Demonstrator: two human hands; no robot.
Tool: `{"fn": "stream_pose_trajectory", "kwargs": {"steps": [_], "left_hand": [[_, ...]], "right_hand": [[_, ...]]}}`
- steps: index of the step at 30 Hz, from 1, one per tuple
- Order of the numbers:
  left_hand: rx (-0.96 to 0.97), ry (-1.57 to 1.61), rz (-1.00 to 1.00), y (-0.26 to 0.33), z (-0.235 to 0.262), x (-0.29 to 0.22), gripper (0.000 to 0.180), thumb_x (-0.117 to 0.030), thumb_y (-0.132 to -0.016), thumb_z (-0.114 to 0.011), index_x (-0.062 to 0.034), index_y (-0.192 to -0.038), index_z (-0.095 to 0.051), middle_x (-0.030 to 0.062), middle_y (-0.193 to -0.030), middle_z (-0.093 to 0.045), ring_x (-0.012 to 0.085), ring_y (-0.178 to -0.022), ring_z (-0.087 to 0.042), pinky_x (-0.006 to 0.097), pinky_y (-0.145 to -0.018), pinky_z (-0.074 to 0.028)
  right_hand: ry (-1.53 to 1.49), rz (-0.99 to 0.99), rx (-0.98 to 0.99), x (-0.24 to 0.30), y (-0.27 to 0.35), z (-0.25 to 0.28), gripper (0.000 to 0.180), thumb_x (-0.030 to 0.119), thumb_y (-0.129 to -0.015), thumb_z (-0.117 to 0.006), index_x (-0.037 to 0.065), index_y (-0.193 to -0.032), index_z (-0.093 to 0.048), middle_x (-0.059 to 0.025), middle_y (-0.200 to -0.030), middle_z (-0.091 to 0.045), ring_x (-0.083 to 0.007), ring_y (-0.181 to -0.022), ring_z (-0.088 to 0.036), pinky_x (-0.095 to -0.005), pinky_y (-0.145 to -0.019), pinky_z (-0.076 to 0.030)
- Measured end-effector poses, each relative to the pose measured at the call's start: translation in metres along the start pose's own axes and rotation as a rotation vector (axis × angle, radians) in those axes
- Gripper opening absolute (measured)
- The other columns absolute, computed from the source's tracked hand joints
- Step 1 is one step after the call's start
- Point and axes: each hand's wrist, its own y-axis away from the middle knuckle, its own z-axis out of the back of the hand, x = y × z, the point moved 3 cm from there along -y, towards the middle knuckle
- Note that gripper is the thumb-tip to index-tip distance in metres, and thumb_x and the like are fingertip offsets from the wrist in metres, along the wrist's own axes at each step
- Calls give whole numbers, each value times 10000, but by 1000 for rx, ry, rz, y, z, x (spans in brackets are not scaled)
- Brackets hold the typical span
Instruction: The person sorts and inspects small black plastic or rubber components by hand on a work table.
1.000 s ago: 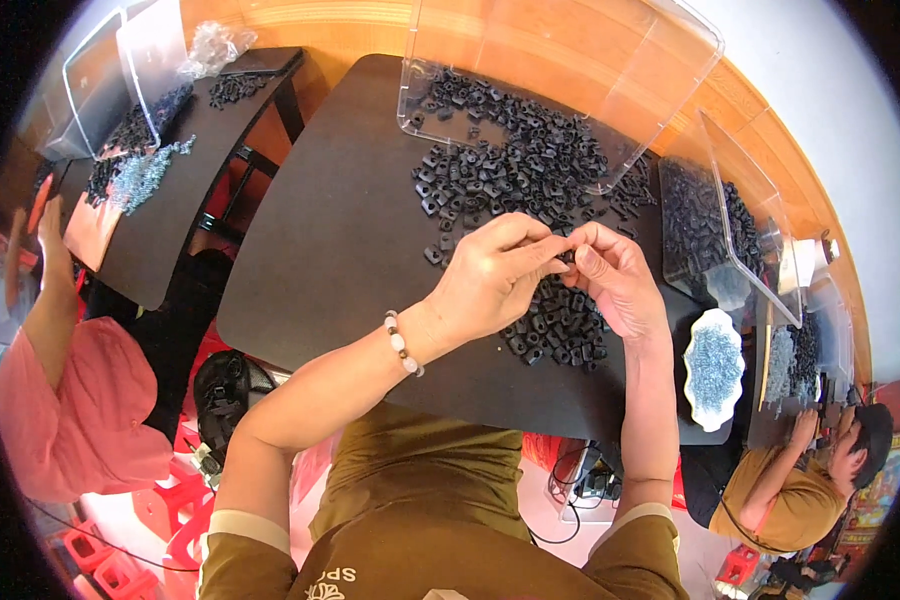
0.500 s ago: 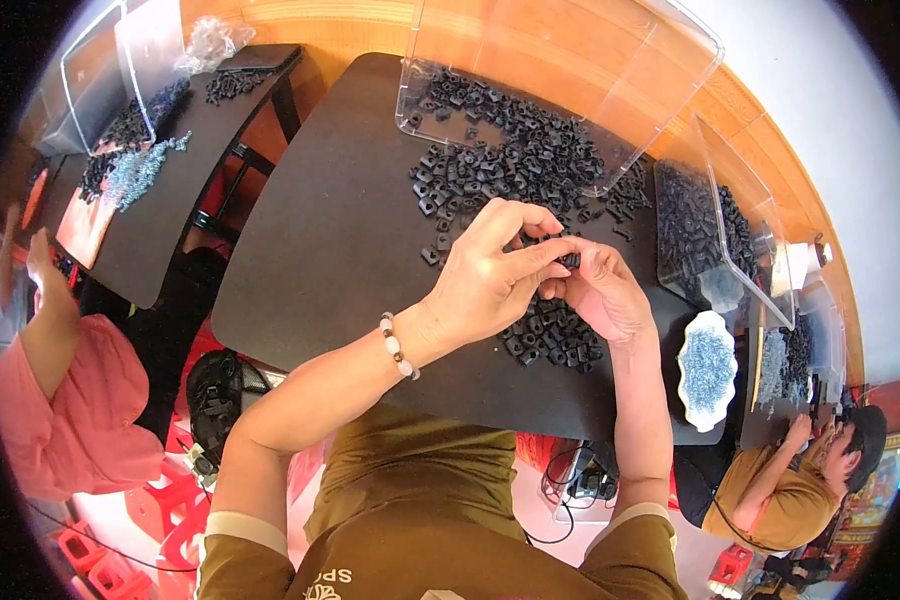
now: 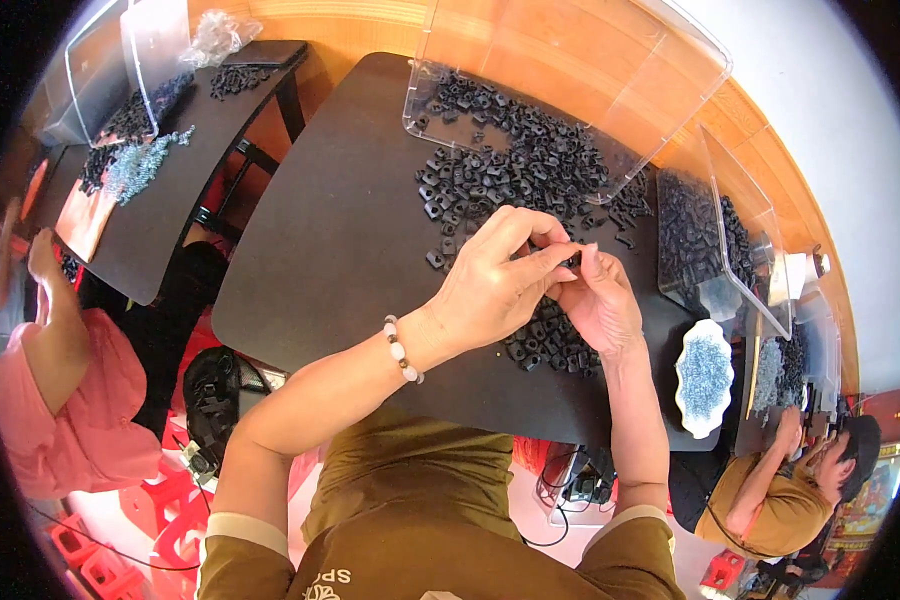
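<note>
Pictured in the head view, pinching a small black piece (image 3: 573, 259) between left hand (image 3: 495, 275) and right hand (image 3: 607, 303), with fingertips of both closed on it and touching above a dark table (image 3: 320, 210). Partly hidden behind those fingers, too much so to tell its full shape. Wearing a beaded bracelet (image 3: 398, 352) at the left wrist. Facing a broad heap (image 3: 515, 160) of black parts, spread inside and in front of a clear bin (image 3: 667, 135) at the back, with a smaller cluster (image 3: 550, 345) on the near side of the hands. Flanked on the right by a scalloped white dish (image 3: 705, 431) of blue-grey bits (image 3: 705, 375) and, farther back, by a second bin (image 3: 755, 230) of black parts. Shown in company, with a person in pink (image 3: 80, 410) at far left, near another table (image 3: 160, 235), and a person in a dark cap (image 3: 860, 450) at far right
</note>
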Motion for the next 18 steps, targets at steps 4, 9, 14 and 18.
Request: {"fn": "stream_pose_trajectory", "kwargs": {"steps": [4, 9, 14, 18], "left_hand": [[-25, 34, 20, 0, 0, 3, 338, 46, -714, -752, -67, -1031, -735, 72, -1024, -605, 191, -813, -596, 294, -662, -515], [-62, 119, 53, 0, -3, 7, 339, 90, -685, -696, -45, -994, -723, 79, -986, -597, 233, -850, -580, 317, -644, -511], [-55, 174, 51, 1, -5, 10, 341, 105, -697, -675, -34, -1006, -721, 86, -975, -599, 237, -860, -590, 322, -679, -535], [-43, 130, 19, 1, -3, 7, 345, 107, -702, -673, -33, -1013, -719, 88, -974, -592, 239, -861, -588, 320, -680, -536]], "right_hand": [[-2, 30, 19, 2, 0, 0, 430, 389, -999, -501, 7, -1080, -679, -96, -1035, -682, -206, -950, -626, -401, -895, -493], [-9, 23, 51, 4, -1, 1, 452, 407, -999, -491, 8, -1114, -669, -95, -1032, -672, -209, -958, -621, -387, -864, -506], [45, 5, 48, 7, 0, 1, 463, 399, -989, -518, -22, -1129, -650, -95, -1025, -666, -196, -954, -616, -374, -869, -505], [100, 20, 35, 6, -1, -2, 473, 385, -982, -541, -52, -1140, -628, -94, -1023, -663, -183, -941, -606, -368, -889, -493]]}}
